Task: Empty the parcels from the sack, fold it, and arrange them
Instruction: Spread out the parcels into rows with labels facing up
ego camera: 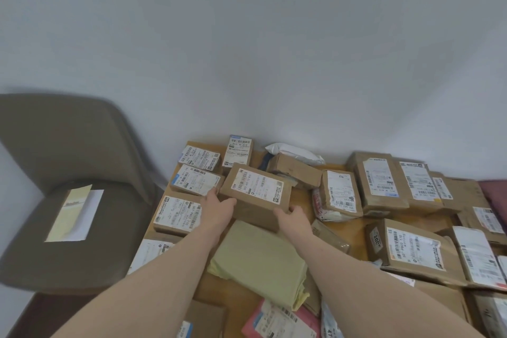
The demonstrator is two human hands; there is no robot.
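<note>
A brown cardboard parcel (255, 195) with a white label sits at the middle of the wooden table (337, 230). My left hand (218, 207) grips its left near corner and my right hand (292, 218) grips its right near corner. Just in front of it lies the folded pale green sack (260, 258). Several labelled brown parcels (196, 180) lie in a column at the table's left edge. More parcels (381, 182) are spread over the right side.
A brown chair (68, 195) stands left of the table with a yellow and white paper (74, 214) on its seat. A white poly mailer (295, 152) lies by the wall. A pink mailer (279, 321) lies at the near edge.
</note>
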